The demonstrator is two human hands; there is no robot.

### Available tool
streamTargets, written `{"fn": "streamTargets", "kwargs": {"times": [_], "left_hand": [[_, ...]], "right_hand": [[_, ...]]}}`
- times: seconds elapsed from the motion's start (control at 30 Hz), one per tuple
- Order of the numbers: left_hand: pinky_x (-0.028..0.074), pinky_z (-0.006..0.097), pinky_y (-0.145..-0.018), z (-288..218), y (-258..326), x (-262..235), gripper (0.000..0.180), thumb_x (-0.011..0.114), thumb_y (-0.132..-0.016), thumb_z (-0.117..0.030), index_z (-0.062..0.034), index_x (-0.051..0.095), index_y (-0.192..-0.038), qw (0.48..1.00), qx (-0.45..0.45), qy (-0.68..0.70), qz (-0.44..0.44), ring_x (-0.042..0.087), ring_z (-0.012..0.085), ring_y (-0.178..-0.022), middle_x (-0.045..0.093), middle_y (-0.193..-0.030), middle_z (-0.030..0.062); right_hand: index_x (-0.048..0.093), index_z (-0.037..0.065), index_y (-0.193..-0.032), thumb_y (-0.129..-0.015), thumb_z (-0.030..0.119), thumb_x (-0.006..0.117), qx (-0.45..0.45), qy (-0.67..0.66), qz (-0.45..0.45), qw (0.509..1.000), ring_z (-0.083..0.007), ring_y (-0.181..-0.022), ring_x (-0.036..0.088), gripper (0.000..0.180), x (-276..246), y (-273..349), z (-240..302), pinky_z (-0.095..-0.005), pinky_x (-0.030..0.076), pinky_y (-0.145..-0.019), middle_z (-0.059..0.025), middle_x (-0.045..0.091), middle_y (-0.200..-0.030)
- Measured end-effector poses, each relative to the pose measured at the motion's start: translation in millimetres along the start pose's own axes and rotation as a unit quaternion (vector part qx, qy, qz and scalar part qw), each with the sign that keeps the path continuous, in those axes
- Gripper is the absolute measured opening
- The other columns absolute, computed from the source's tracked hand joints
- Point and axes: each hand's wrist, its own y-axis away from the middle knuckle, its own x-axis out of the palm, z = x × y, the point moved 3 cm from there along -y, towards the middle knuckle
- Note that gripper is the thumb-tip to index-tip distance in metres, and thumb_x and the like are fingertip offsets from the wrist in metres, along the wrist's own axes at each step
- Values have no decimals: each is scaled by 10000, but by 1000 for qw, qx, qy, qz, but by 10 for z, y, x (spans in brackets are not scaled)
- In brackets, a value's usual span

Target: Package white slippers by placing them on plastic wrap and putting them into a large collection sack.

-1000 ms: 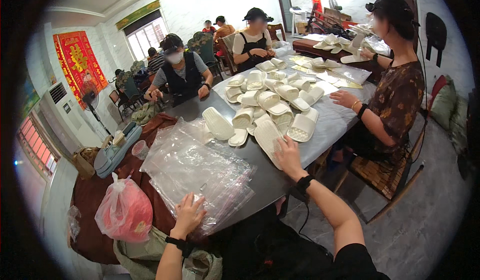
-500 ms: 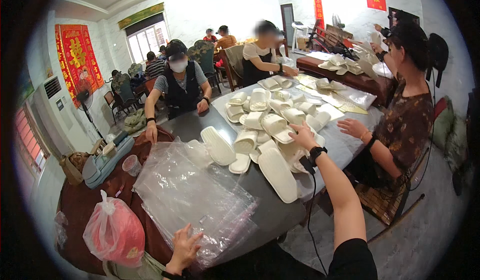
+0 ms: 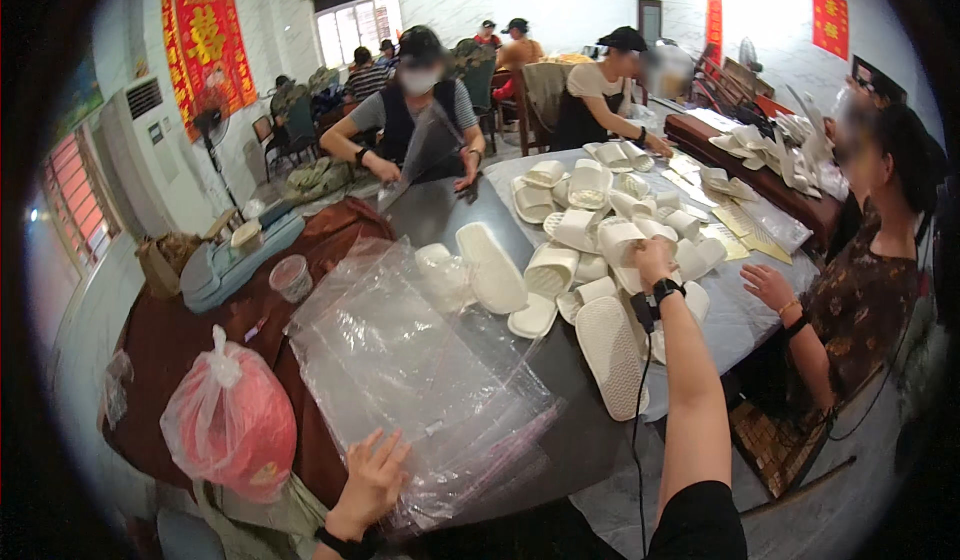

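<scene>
My right hand (image 3: 655, 265) reaches into a heap of cream-white slippers (image 3: 575, 230) on the grey table. Its fingers are curled over a slipper (image 3: 622, 248), and the grip is partly hidden by the hand itself. At the near edge my left hand (image 3: 376, 472) lies with fingers apart on a stack of clear plastic bags (image 3: 400, 350). Two slippers stand near the bags: one long slipper (image 3: 490, 268) with its sole showing, and another (image 3: 612, 360) sole outward below my right wrist.
Across the table a masked person (image 3: 420, 110) holds up a clear bag (image 3: 428, 145). A seated person (image 3: 860, 270) is on the right; another sorts slippers at the far side. On the left are a pink-filled bag (image 3: 235, 420), a plastic tub (image 3: 290, 278) and a blue bag (image 3: 235, 260).
My right hand has closed its fingers on a slipper in the heap. The person opposite has lifted a clear bag off the table. The view has swung left.
</scene>
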Motion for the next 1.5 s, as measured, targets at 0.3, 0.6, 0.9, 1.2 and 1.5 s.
{"fn": "streamTargets", "kwargs": {"times": [0.3, 0.6, 0.9, 1.2, 1.5], "left_hand": [[301, 673, -1090, 165, 121, 134, 511, 570, -863, -26, -68, 575, -1372, 999, -34, -38, -13, 409, 398, -1400, 473, -1511, 138], [253, 687, -1109, -186, 79, -127, 777, 596, -717, 128, -68, 481, -1460, 996, -17, -40, -82, 362, 389, -1449, 414, -1577, 98], [190, 738, -1120, -503, 102, -39, 870, 514, -791, 141, -127, 274, -1583, 999, -8, 22, -44, 240, 424, -1505, 234, -1668, 63], [188, 755, -1105, -903, 161, -20, 769, 494, -884, 59, -116, 255, -1594, 997, 51, 3, -59, 224, 444, -1501, 241, -1667, 69], [218, 728, -1107, -1218, 281, -70, 696, 516, -921, -31, -89, 290, -1577, 991, 108, -2, -84, 265, 428, -1487, 275, -1649, 68]], "right_hand": [[714, -12, -1005, -867, 152, 643, 11, -109, -6, 994, -350, -1004, 605, 226, -1439, 240, 1165, -423, 479, -841, -159, 612, -1048], [667, -12, -1177, -854, 77, 671, -224, -346, 254, 875, -334, -1277, 514, 334, -2638, 1784, 2588, -402, 392, -1072, -188, 540, -1361], [701, 88, -1154, -850, 149, 751, -340, -307, 434, 776, -350, -1271, 487, 315, -2956, 3301, 3105, -471, 321, -1040, -137, 524, -1374], [615, 74, -977, -885, 214, 720, -371, -120, 417, 821, -356, -1125, 496, 198, -2655, 3455, 3135, -516, 375, -892, -147, 483, -1167], [595, 33, -1002, -914, 184, 656, -308, -169, 395, 849, -391, -1056, 541, 185, -2021, 3563, 3373, -513, 406, -803, -190, 505, -1125]]}}
